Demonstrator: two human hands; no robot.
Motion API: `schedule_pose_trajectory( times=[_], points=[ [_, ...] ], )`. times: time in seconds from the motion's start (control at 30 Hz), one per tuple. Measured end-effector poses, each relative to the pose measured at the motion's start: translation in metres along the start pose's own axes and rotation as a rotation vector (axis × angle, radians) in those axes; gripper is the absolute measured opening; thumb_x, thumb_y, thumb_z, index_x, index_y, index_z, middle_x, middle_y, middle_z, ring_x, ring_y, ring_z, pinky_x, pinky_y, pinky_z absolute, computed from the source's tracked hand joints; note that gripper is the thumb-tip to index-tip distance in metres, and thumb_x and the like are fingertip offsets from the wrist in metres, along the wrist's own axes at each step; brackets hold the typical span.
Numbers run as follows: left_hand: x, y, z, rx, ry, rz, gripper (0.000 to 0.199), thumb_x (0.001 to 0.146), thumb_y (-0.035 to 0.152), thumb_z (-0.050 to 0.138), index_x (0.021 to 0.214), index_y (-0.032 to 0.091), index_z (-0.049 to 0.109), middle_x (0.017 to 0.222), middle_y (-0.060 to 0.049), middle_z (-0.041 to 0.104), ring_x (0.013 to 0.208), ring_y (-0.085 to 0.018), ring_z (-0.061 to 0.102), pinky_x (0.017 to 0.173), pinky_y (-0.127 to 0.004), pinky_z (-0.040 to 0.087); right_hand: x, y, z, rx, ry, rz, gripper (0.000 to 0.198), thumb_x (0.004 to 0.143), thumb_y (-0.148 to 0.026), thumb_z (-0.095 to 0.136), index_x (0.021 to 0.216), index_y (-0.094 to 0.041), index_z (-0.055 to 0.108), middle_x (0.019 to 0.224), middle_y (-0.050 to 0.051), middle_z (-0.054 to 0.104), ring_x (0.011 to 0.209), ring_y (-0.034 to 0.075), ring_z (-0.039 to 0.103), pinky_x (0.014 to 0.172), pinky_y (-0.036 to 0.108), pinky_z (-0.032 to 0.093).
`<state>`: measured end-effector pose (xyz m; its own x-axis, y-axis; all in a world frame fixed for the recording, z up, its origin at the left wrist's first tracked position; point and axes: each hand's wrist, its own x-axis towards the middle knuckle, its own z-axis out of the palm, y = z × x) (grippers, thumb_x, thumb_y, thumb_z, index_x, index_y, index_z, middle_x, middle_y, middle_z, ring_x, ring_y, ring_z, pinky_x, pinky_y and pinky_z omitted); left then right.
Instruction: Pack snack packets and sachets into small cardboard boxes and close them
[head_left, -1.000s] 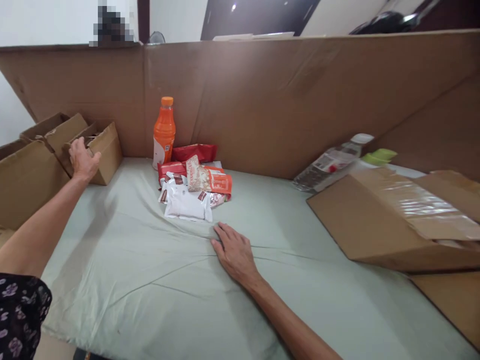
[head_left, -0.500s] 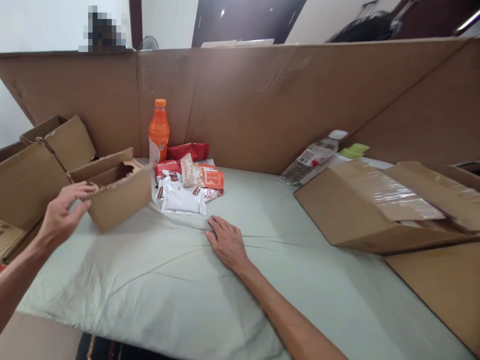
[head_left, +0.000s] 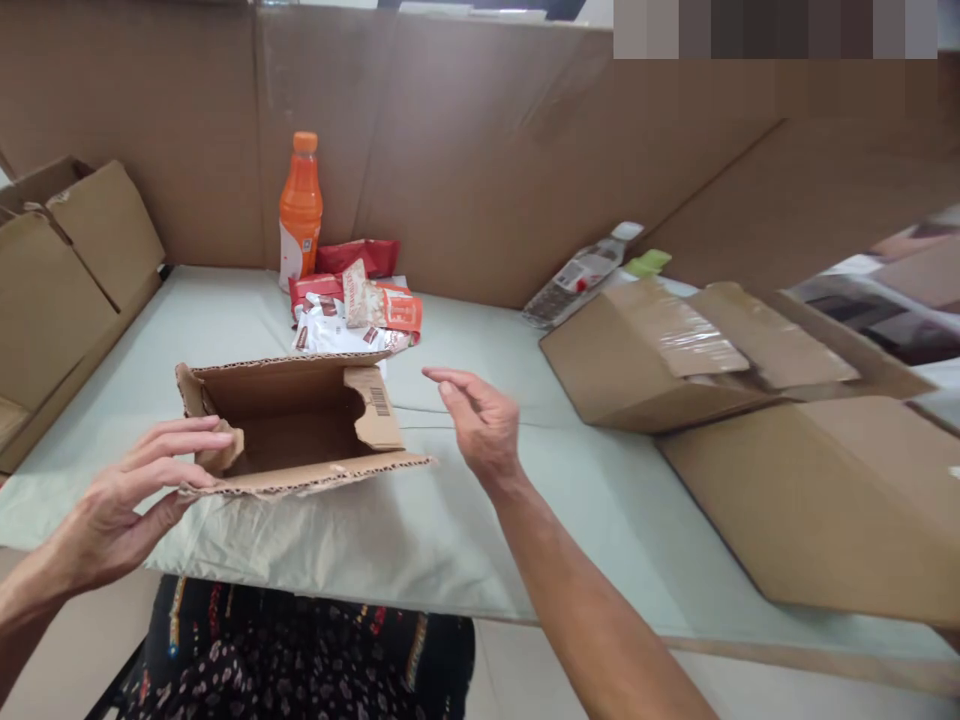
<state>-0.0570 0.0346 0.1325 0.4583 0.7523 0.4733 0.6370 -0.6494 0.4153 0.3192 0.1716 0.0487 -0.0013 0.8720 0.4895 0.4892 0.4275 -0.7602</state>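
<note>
A small cardboard box (head_left: 307,480) with its top open stands near the front of the cloth-covered table, its inside bare. My left hand (head_left: 150,485) grips its left end, fingers over the inner flap and thumb outside the front wall. My right hand (head_left: 484,420) hovers just right of the box, holding nothing, forefinger stretched toward it and the other fingers bent. Behind the box lie several snack packets: a white packet (head_left: 322,325), an orange-and-cream packet (head_left: 382,305) and a red packet (head_left: 360,257). The box partly hides the white one. An orange drink bottle (head_left: 301,215) stands beside them.
Large cardboard boxes stand at the left (head_left: 56,310) and right (head_left: 810,500). A clear plastic bottle (head_left: 581,275) leans against another open carton (head_left: 637,350) near a light-green object (head_left: 647,263). A tall cardboard panel (head_left: 450,150) borders the back of the table (head_left: 480,560).
My left hand has brought the small box from the left side toward the front middle, turning its opening into view. The right hand has lifted off the cloth. The view has tipped downward.
</note>
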Motion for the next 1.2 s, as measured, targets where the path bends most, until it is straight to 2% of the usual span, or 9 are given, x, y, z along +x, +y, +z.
schedule_pose_trajectory(
  times=[0.1, 0.2, 0.33, 0.5, 0.63, 0.83, 0.93, 1.1, 1.2],
  points=[
    [0.005, -0.003, -0.005, 0.065, 0.031, 0.015, 0.032, 0.095, 0.008, 0.054, 0.108, 0.032, 0.07, 0.135, 0.001, 0.073, 0.134, -0.023, 0.064, 0.109, -0.046, 0.058, 0.003, -0.066, -0.02, 0.148, -0.14, -0.127, 0.025, 0.101, -0.037, 0.057, 0.108, -0.025, 0.078, 0.108, 0.005, 0.081, 0.102, 0.022, 0.074, 0.096, 0.039, 0.058],
    [0.012, -0.002, -0.011, 0.157, 0.055, 0.037, 0.026, 0.09, 0.013, 0.06, 0.103, 0.033, 0.07, 0.138, 0.002, 0.071, 0.136, -0.027, 0.061, 0.111, -0.052, 0.056, 0.021, -0.109, -0.018, 0.18, -0.552, -0.211, 0.026, 0.102, -0.032, 0.055, 0.114, -0.025, 0.078, 0.112, 0.003, 0.08, 0.105, 0.018, 0.073, 0.095, 0.034, 0.057],
    [0.028, -0.004, -0.019, 0.166, -0.066, 0.066, 0.02, 0.083, 0.023, 0.058, 0.094, 0.03, 0.073, 0.145, -0.002, 0.067, 0.147, -0.034, 0.051, 0.117, -0.062, 0.049, 0.059, -0.126, 0.004, 0.035, -1.06, -0.313, 0.029, 0.101, -0.023, 0.055, 0.119, -0.023, 0.078, 0.119, 0.004, 0.079, 0.113, 0.018, 0.071, 0.101, 0.032, 0.053],
    [0.056, -0.008, -0.019, 0.148, -0.339, 0.115, 0.054, 0.072, 0.019, 0.054, 0.122, 0.029, 0.068, 0.127, -0.005, 0.075, 0.131, -0.031, 0.065, 0.121, -0.057, 0.044, 0.083, -0.148, 0.028, -0.212, -1.344, -0.507, 0.028, 0.096, -0.026, 0.065, 0.122, -0.023, 0.077, 0.129, 0.004, 0.077, 0.12, 0.021, 0.069, 0.103, 0.031, 0.049],
    [0.061, -0.004, -0.013, 0.246, -0.284, 0.204, 0.045, 0.073, 0.016, 0.055, 0.112, 0.028, 0.071, 0.101, -0.004, 0.073, 0.094, -0.024, 0.071, 0.116, -0.051, 0.05, 0.067, -0.17, 0.027, -0.653, -1.286, -0.52, 0.024, 0.097, -0.024, 0.06, 0.109, -0.019, 0.08, 0.102, 0.009, 0.082, 0.093, 0.025, 0.074, 0.078, 0.034, 0.05],
    [0.032, -0.009, -0.012, 0.358, -0.07, 0.261, 0.014, 0.087, 0.019, 0.061, 0.087, 0.028, 0.071, 0.101, -0.005, 0.069, 0.11, -0.027, 0.066, 0.105, -0.048, 0.058, 0.033, -0.169, -0.01, -0.901, -1.007, -0.408, 0.02, 0.099, -0.023, 0.061, 0.091, -0.016, 0.078, 0.092, 0.012, 0.078, 0.089, 0.026, 0.072, 0.077, 0.035, 0.049],
    [0.02, -0.014, -0.007, 0.38, 0.033, 0.215, 0.017, 0.089, 0.017, 0.059, 0.089, 0.028, 0.072, 0.115, -0.005, 0.069, 0.111, -0.027, 0.066, 0.108, -0.053, 0.055, 0.023, -0.147, -0.027, -0.837, -0.866, -0.318, 0.016, 0.098, -0.025, 0.064, 0.091, -0.018, 0.077, 0.094, 0.012, 0.078, 0.099, 0.029, 0.071, 0.08, 0.036, 0.052],
    [0.016, -0.01, 0.012, 0.293, 0.159, 0.15, 0.02, 0.089, 0.01, 0.056, 0.096, 0.026, 0.067, 0.117, -0.007, 0.071, 0.111, -0.026, 0.069, 0.101, -0.045, 0.058, 0.019, -0.103, -0.043, -0.512, -0.745, -0.233, 0.025, 0.099, -0.028, 0.059, 0.116, -0.022, 0.077, 0.119, 0.008, 0.079, 0.109, 0.027, 0.074, 0.091, 0.039, 0.059],
    [0.016, -0.005, 0.026, 0.184, 0.163, 0.088, 0.032, 0.089, 0.014, 0.056, 0.119, 0.024, 0.062, 0.125, -0.009, 0.071, 0.122, -0.028, 0.067, 0.113, -0.049, 0.051, 0.019, -0.077, -0.049, -0.277, -0.628, -0.244, 0.027, 0.098, -0.031, 0.06, 0.119, -0.024, 0.077, 0.129, 0.008, 0.077, 0.124, 0.027, 0.069, 0.106, 0.043, 0.056]
  ],
)
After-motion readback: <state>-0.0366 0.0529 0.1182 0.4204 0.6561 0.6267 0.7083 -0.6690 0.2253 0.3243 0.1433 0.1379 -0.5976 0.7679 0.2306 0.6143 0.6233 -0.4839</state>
